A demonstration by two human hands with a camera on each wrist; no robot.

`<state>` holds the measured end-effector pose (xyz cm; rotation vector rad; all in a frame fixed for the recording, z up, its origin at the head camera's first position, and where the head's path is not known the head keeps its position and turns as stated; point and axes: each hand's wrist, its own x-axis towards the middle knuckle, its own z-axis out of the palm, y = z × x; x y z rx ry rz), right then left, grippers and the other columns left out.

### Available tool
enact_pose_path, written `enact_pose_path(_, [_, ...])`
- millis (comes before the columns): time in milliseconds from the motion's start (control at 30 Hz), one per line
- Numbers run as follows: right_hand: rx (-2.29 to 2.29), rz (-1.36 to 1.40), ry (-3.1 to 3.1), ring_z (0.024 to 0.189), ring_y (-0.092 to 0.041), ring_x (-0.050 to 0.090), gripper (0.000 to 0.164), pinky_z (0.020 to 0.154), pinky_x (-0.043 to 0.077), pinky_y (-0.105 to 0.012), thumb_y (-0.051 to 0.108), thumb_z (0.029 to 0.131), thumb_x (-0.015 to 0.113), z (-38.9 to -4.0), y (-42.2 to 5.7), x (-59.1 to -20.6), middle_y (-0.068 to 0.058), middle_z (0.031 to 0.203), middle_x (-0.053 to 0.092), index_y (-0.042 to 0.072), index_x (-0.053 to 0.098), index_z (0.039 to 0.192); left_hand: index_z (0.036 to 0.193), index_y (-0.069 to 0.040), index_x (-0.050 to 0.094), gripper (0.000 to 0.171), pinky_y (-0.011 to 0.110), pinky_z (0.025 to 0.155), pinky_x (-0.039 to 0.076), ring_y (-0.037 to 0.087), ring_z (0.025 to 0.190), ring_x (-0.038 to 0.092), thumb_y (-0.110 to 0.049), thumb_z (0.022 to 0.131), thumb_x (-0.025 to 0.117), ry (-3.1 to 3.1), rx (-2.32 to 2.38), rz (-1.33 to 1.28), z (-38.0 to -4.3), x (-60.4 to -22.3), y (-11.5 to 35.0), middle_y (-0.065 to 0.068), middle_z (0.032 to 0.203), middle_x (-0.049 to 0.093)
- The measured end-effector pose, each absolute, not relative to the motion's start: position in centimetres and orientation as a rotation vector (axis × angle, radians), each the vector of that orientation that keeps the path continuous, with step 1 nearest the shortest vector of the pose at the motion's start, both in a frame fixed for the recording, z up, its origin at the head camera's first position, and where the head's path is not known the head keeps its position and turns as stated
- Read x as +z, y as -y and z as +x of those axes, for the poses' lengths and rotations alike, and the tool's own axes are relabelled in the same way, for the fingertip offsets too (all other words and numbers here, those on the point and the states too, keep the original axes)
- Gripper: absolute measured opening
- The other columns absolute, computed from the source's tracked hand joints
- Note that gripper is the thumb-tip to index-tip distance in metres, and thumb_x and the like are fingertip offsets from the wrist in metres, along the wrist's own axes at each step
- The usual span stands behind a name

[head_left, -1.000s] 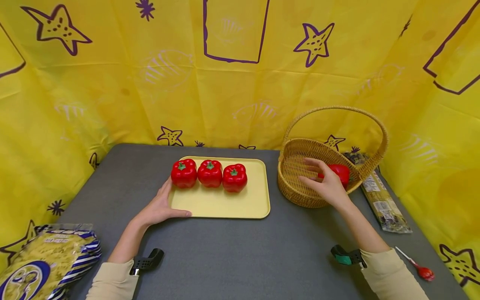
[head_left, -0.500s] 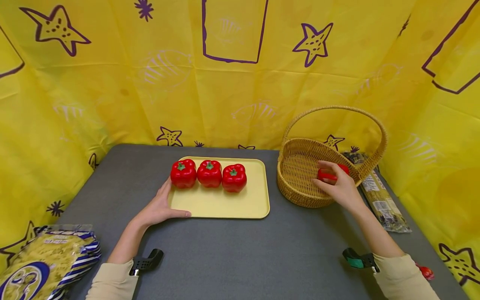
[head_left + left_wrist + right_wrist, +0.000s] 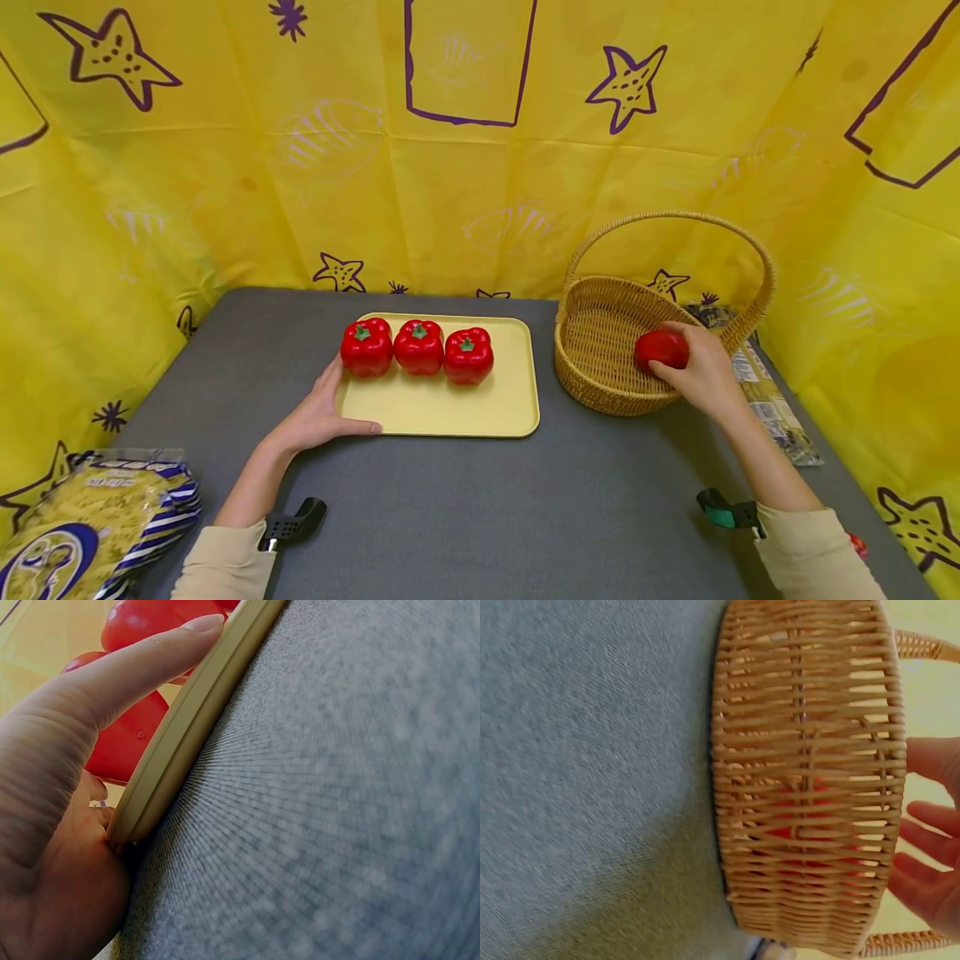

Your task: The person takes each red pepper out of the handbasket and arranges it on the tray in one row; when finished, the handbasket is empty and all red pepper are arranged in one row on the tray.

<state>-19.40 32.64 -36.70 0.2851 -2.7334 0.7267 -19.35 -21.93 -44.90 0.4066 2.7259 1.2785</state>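
My left hand [image 3: 318, 417] rests at the left front corner of a pale yellow tray [image 3: 442, 414]. Its thumb lies straight along the front rim and its fingers extend up the left side. Three red bell peppers with green stems, the left one [image 3: 367, 347], middle one [image 3: 419, 347] and right one [image 3: 468, 356], stand in a row on this tray. Over at the wicker basket [image 3: 600, 387], my right hand [image 3: 703, 367] reaches inside and grips another red bell pepper [image 3: 660, 350], thumb at its near side. In the right wrist view, red shows through the weave [image 3: 802, 832].
The basket's tall handle [image 3: 675, 215] arches over the right arm's work. A clear packet [image 3: 772, 417] lies right of the basket, partly behind the arm. A pasta bag [image 3: 97, 525] sits front left. A red lollipop [image 3: 858, 546] peeks out beside the right sleeve. Yellow cloth [image 3: 480, 183] hangs behind.
My right hand has moved right and closed around the bell pepper in the basket. The right forearm now covers more of the packet and lollipop. The left hand and tray stay put.
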Motion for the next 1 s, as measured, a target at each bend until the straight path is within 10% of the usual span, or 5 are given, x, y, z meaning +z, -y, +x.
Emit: enact_pose_path(1000, [0.496,0.28,2.983,0.113,-0.062,0.033,0.081,0.096,0.027,-0.068,0.01,0.072,0.08,-21.7,-35.2,-36.9,-0.047,0.125,0.04,-0.023,0.036,0.132,0.158,-0.02,-0.004,0.134,0.07,0.108,0.011,0.042,0.143,0.005,-0.042,0.065,0.09,-2.727,1.295,0.417,-19.5,-45.2,22.0,0.015,0.162,-0.001])
